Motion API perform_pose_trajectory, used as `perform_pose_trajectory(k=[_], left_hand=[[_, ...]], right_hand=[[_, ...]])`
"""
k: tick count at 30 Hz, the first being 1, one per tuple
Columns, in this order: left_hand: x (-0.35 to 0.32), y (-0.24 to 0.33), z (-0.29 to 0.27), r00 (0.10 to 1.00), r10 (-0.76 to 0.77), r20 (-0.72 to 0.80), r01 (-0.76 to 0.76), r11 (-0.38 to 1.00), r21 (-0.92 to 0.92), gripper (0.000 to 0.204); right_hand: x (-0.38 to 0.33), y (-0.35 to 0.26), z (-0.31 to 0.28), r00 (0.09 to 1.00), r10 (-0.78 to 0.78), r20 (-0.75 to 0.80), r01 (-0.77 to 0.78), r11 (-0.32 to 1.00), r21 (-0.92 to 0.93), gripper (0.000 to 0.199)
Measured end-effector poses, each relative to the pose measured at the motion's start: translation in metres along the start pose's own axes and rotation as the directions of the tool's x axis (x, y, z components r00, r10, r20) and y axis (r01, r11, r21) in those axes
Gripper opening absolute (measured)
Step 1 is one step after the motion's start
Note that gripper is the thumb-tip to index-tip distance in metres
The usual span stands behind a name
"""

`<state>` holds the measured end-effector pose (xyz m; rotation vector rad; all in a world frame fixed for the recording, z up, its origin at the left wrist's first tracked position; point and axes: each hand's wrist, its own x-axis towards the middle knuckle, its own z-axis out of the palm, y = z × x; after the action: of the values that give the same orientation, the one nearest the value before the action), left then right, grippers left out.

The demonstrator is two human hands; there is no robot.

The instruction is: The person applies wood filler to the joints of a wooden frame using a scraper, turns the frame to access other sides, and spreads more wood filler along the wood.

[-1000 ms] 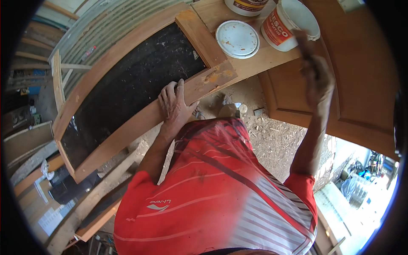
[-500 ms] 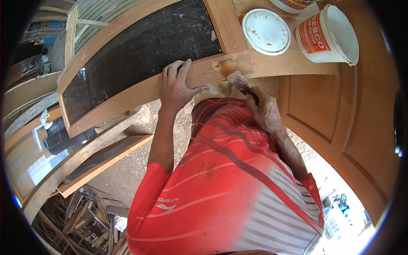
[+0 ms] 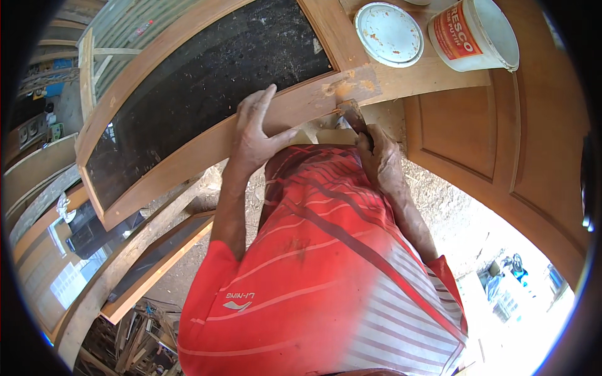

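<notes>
A wooden frame with a dark panel (image 3: 207,94) lies across the front of me. Pale orange filler (image 3: 347,87) is smeared on its near rail (image 3: 301,103), toward the right end. My right hand (image 3: 380,155) is wrapped round the handle of a putty knife (image 3: 352,115), whose wide blade meets the rail's near edge just below the filler. My left hand (image 3: 252,130) is at the same rail farther left, fingers stretched and thumb spread out, holding nothing. Whether its palm presses on the wood cannot be made out.
Beyond the rail sit a round white lid (image 3: 389,34) with filler specks and a white bucket (image 3: 486,37) with a red label. A panelled wooden door (image 3: 461,125) stands on the right. Left, a long timber (image 3: 125,257) crosses above another framed panel (image 3: 157,260) and scrap wood (image 3: 135,332).
The putty knife has shifted slightly, its blade now at the rail's near edge. The filler smear looks more spread. My left fingers have lifted a little, and the whole view has shifted slightly.
</notes>
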<state>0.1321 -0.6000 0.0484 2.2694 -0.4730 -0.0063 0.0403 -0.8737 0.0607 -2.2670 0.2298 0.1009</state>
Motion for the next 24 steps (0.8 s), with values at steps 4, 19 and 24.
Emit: perform_pose_trajectory(k=[4, 19, 24], left_hand=[[-0.008, -0.025, -0.031, 0.999, 0.03, -0.024, -0.029, 0.999, 0.04, 0.091], [-0.013, -0.057, -0.045, 0.978, 0.201, 0.05, -0.204, 0.976, 0.076, 0.077], [-0.013, -0.057, -0.046, 0.982, 0.183, 0.046, -0.186, 0.98, 0.066, 0.071]], right_hand=[[-0.013, -0.009, 0.021, 0.99, 0.096, -0.103, -0.1, 0.995, -0.026, 0.014], [0.008, -0.035, 0.05, 0.945, 0.096, -0.312, -0.076, 0.994, 0.074, 0.024], [0.011, -0.038, 0.051, 0.944, -0.058, -0.326, -0.016, 0.976, -0.218, 0.028]])
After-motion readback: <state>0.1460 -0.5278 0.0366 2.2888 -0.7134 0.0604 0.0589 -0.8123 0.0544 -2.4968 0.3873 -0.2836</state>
